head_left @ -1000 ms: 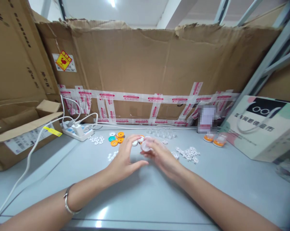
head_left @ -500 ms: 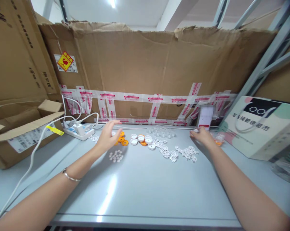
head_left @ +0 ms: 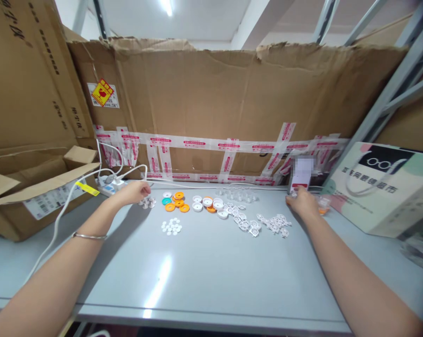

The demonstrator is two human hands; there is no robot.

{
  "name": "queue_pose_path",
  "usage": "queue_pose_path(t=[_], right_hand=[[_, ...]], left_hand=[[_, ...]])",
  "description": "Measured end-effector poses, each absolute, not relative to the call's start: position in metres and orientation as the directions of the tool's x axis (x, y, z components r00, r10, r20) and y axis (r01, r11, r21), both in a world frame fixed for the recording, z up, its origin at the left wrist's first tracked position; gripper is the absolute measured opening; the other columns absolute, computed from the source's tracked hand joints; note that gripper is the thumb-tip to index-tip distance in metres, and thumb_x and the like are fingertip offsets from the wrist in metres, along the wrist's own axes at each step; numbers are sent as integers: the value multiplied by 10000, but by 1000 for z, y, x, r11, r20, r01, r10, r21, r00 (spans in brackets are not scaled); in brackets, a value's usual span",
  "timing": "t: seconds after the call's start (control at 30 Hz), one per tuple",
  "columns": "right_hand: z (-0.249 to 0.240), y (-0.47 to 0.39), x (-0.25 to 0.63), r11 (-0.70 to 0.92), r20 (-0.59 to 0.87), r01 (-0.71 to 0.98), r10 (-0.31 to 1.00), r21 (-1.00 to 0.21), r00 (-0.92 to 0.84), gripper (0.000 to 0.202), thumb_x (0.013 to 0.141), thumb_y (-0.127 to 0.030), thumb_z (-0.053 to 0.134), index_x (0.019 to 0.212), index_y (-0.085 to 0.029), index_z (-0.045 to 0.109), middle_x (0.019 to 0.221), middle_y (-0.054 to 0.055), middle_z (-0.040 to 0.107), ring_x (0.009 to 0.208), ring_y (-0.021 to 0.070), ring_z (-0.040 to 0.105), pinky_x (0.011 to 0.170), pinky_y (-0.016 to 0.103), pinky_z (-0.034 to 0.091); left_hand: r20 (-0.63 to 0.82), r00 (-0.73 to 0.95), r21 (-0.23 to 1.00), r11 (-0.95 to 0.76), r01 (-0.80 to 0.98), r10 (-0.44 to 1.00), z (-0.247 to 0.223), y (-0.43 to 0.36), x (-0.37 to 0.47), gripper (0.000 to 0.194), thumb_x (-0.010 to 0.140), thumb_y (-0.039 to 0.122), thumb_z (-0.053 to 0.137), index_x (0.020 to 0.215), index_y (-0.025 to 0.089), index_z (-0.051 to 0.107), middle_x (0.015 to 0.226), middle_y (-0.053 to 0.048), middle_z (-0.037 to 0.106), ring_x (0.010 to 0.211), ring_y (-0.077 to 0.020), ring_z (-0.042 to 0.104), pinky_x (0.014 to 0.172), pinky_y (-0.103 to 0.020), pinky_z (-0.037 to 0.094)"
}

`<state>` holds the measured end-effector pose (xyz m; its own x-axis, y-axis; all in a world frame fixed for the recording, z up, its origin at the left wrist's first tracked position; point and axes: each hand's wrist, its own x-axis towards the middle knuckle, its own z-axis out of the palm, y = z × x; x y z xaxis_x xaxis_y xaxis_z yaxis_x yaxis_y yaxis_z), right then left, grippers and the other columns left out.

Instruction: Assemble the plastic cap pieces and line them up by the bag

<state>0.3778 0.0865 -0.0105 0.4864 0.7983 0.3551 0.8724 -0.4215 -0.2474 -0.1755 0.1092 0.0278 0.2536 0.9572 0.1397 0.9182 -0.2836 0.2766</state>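
Observation:
My left hand [head_left: 134, 192] is at the back left of the table, fingers curled and pressed together over a small pile of white plastic pieces [head_left: 148, 202]. Whatever its fingertips grip is hidden. My right hand [head_left: 302, 203] is closed in front of a phone [head_left: 300, 174] propped against the cardboard; what is between its fingers cannot be made out. Beside its wrist lies a clear and orange piece [head_left: 322, 209]. Orange rings [head_left: 179, 203], a teal ring [head_left: 166, 201] and small white discs [head_left: 171, 226] lie right of my left hand.
White round caps [head_left: 197, 206], clear parts [head_left: 236, 194] and white openwork pieces [head_left: 274, 223] lie across the table's [head_left: 211, 271] middle. An open carton [head_left: 7, 210] and a power strip [head_left: 109, 188] with cables stand left. A printed bag [head_left: 369, 192] stands right.
My left hand has moved left and back, from above the orange rings to the small white pieces, and its fingers have closed. My right hand stays by the phone. The view has shifted slightly.

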Motion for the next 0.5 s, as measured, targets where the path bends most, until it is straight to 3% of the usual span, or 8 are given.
queue_pose_path(t=[0.23, 0.37, 0.5], right_hand=[[-14, 82, 373, -400, 479, 886, 745, -234, 464, 466, 737, -307, 560, 1138, -72, 523, 1044, 213, 516, 943, 330, 533, 766, 396, 405], [-9, 80, 367, -394, 562, 884, 684, -250, 464, 475, 752, -380, 535, 1125, -86, 533, 1075, 212, 442, 954, 331, 477, 775, 416, 393], [-5, 83, 359, -211, 740, 940, 580, -268, 341, 373, 768, -320, 513, 1079, -119, 560, 1007, 153, 446, 932, 288, 455, 826, 419, 384]], left_hand=[[-83, 306, 206, -284, 936, 948, 34, 104, -175, 134, 605, 252, 551, 675, 185, 644, 656, -9, 676, 613, -158, 595, 523, -199, 391], [-122, 296, 151, -277, 949, 947, 33, 101, -168, 146, 577, 239, 587, 691, 173, 651, 700, -27, 683, 650, -166, 598, 544, -204, 392], [-144, 287, 127, -270, 954, 947, 33, 98, -164, 108, 568, 150, 560, 643, 162, 636, 625, -22, 667, 594, -162, 597, 523, -206, 390]])
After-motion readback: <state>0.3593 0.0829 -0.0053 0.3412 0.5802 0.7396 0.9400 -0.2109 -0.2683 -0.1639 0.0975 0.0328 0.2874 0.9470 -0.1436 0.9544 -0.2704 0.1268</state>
